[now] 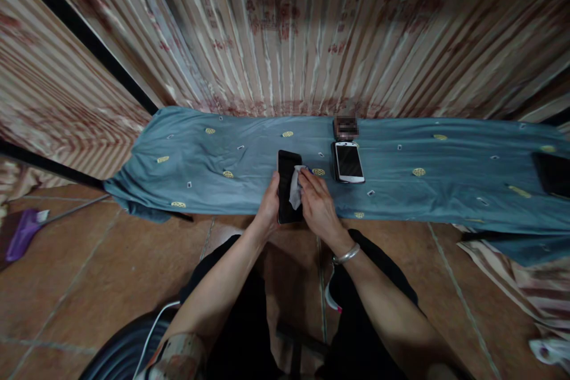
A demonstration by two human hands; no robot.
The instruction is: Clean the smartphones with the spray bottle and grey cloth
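Observation:
A black smartphone point(284, 190) is held upright by its left edge in my left hand point(269, 202), fingers wrapped round the side and back. My right hand point(318, 202) pinches a crumpled white wipe point(295, 187) and presses it against the phone's dark screen. Part of the screen is covered by the wipe and the right fingers. To the right, a white smartphone point(350, 161) lies face up on top of another dark one on the blue cloth. Behind it sits a small dark object point(346, 126), blurred out.
A patterned blue cloth point(249, 154) covers the long narrow bench before me, with a striped curtain point(276, 41) behind. A dark tablet-like object point(552, 173) lies at the far right. On the tiled floor are a purple broom point(24, 234) and a black round stool point(120, 347) with a white cable.

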